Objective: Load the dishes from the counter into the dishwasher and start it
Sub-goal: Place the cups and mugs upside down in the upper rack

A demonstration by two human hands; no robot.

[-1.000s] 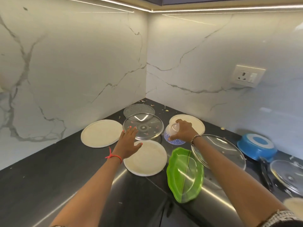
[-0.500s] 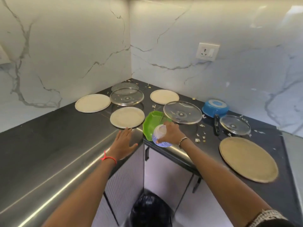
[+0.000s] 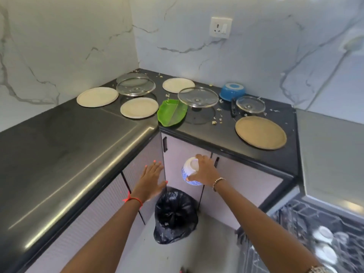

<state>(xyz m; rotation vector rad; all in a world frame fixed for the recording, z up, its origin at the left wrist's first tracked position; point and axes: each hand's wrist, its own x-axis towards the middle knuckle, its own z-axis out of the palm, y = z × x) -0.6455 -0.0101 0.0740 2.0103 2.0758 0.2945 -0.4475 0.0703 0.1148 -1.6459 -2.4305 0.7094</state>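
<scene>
Marble-veined walls meet in a corner behind the dark desk, and I am looking down into the gap where its two runs join.

The bowl, white with a blue pattern near its rim, is upside down in the right hand. The fingers curl over its base and the thumb hooks the rim. Half a second ago it hung at the desk's front edge, just beside the green dish. Now it is below that edge, clear of the desk, in front of the cabinet doors and above the black bin bag on the floor.

The left hand has come off the desk edge as well. It hangs before the cabinet corner with fingers straight, slightly spread, holding nothing.

A dishwasher rack has come into view at lower right, pulled out, with a few white pieces in it. It sits well apart from the bowl, and bare floor lies between the bag and the rack.

On the desk sit three cream plates, three glass lids, a blue pan and a large tan plate near the front edge. The green dish slightly overhangs that edge. Crumbs are scattered among them.
</scene>
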